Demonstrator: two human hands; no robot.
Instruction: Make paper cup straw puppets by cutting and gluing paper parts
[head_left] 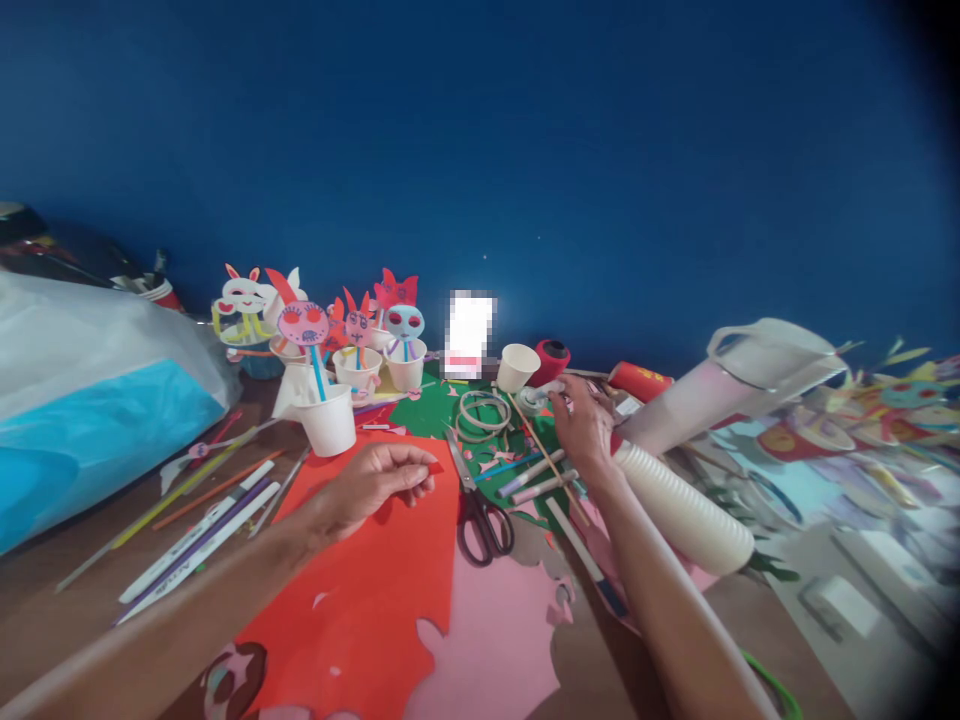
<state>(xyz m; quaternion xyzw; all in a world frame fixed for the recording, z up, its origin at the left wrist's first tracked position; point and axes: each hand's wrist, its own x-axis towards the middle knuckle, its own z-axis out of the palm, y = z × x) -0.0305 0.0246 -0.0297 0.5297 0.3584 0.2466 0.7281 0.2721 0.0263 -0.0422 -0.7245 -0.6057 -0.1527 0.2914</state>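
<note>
Sheet (367,580) left of cup stack (690,510)

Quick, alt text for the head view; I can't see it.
A person's left hand is over red paper, the right hand at a small, unclear item near a white cup. Black-handled scissors lie between the hands; decorated paper faces on sticks stand in cups at the back left.

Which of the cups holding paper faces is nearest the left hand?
The front cup, with the big pink face on a blue stick; the other cups with faces stand farther from the left hand.
</note>
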